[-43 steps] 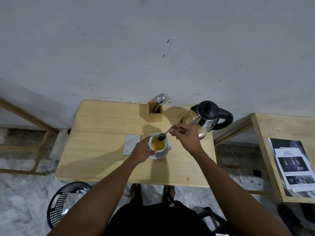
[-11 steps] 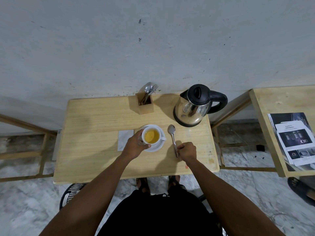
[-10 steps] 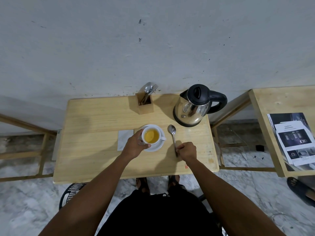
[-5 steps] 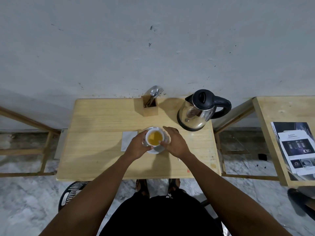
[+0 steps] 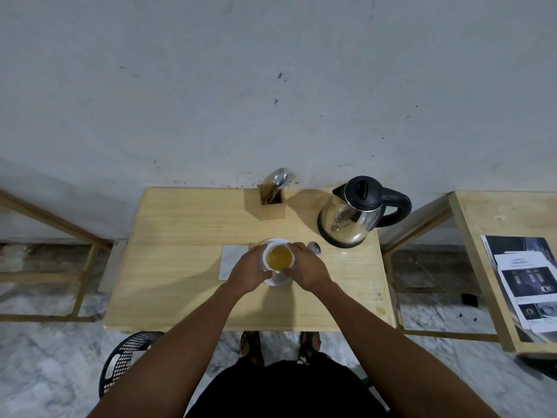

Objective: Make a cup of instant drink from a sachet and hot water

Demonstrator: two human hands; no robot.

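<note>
A white cup (image 5: 278, 257) full of yellow drink is held between both hands, slightly above or on a white saucer (image 5: 278, 280); I cannot tell which. My left hand (image 5: 248, 268) wraps its left side. My right hand (image 5: 307, 267) grips its right side, where the handle is hidden. A metal spoon (image 5: 315, 248) lies on the wooden table (image 5: 180, 260) just right of the cup, its handle under my right hand. A white sachet or napkin (image 5: 232, 260) lies flat left of the saucer.
A steel kettle (image 5: 352, 215) with a black lid and handle stands at the table's back right. A wooden cutlery holder (image 5: 271, 202) stands at the back middle. A second table with a leaflet (image 5: 533, 285) is to the right. A black basket (image 5: 126, 357) sits on the floor.
My right hand laid the spoon on the table, let go of it and moved left onto the cup. Both hands now hold the cup. The left hand stayed on it.
</note>
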